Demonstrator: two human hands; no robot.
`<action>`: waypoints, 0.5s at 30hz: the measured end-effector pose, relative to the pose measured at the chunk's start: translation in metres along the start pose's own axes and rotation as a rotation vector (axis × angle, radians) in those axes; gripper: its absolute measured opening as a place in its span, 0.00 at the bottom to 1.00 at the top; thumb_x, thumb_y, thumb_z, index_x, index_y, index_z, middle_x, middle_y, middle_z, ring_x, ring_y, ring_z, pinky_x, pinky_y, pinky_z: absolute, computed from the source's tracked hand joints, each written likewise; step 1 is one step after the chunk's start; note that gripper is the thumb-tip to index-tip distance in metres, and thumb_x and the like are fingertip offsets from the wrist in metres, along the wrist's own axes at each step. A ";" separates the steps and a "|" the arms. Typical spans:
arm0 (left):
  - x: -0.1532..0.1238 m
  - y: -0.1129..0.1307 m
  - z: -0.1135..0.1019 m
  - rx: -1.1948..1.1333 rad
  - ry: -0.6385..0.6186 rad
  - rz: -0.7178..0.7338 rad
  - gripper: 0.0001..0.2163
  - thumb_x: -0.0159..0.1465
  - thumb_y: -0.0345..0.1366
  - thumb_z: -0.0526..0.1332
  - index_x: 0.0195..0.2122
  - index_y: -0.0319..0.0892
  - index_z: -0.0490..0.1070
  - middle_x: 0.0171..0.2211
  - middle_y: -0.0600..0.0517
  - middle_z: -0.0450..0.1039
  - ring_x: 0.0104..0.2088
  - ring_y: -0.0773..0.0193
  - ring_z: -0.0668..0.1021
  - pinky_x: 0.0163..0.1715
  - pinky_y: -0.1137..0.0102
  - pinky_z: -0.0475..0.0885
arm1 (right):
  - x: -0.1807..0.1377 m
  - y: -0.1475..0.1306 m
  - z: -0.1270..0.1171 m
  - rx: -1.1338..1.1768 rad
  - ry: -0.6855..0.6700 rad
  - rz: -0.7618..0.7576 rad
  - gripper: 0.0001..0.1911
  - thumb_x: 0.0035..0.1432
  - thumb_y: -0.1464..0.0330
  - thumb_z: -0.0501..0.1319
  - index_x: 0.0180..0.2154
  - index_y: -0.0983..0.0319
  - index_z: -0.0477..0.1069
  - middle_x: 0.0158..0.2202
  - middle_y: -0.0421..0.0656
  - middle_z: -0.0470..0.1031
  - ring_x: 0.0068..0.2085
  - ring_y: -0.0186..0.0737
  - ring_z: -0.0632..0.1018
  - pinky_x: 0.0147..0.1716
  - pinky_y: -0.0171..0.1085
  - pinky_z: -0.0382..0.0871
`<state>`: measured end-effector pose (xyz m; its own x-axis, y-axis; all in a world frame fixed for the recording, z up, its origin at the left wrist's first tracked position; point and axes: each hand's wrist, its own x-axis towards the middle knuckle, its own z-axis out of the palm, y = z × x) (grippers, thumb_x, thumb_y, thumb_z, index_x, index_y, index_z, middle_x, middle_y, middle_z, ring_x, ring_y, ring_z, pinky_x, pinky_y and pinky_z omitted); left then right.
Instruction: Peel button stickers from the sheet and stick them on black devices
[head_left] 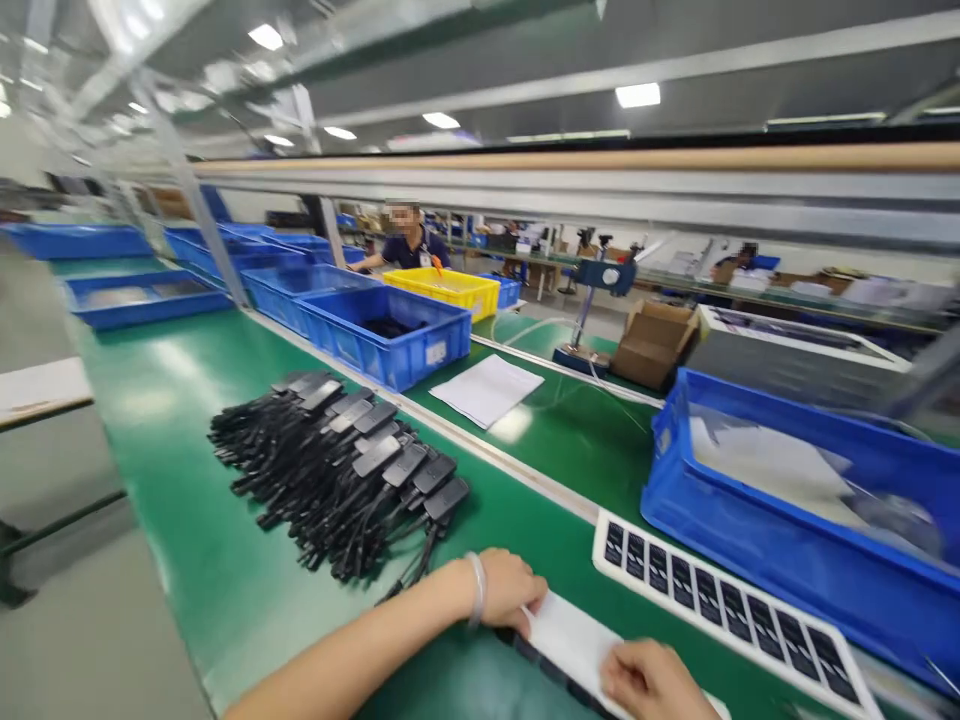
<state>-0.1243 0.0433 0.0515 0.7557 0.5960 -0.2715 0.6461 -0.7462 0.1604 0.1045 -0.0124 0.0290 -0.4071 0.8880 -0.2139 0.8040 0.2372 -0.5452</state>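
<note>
My left hand [511, 590], with a bracelet on its wrist, rests on the green bench with its fingers curled onto the near-left end of a flat white sheet [574, 640] that lies over a dark tray. My right hand [652, 682] presses on the same sheet at the bottom edge of the view, its fingers bent. To the left lies a pile of black cabled parts [341, 470]. Just beyond the hands sits a white tray of small black labels [724, 600].
A blue bin [795, 560] holding white sheets stands at the right. Another blue bin [386, 330], a yellow bin [442, 290], white paper [487, 388] and a cardboard box [652, 340] lie farther back. A person in dark clothes [409, 245] works at the far end.
</note>
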 end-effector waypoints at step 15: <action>0.043 0.059 0.016 0.026 0.116 0.072 0.13 0.65 0.42 0.56 0.40 0.36 0.71 0.36 0.43 0.74 0.38 0.52 0.78 0.34 0.64 0.72 | -0.036 -0.003 -0.018 -0.146 0.025 0.121 0.11 0.61 0.75 0.49 0.30 0.62 0.68 0.31 0.44 0.74 0.34 0.40 0.73 0.33 0.35 0.57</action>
<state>-0.0552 0.0199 0.0347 0.8083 0.5697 -0.1485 0.5879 -0.7947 0.1509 0.1239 -0.0380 0.0528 -0.2947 0.9224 -0.2497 0.9015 0.1817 -0.3927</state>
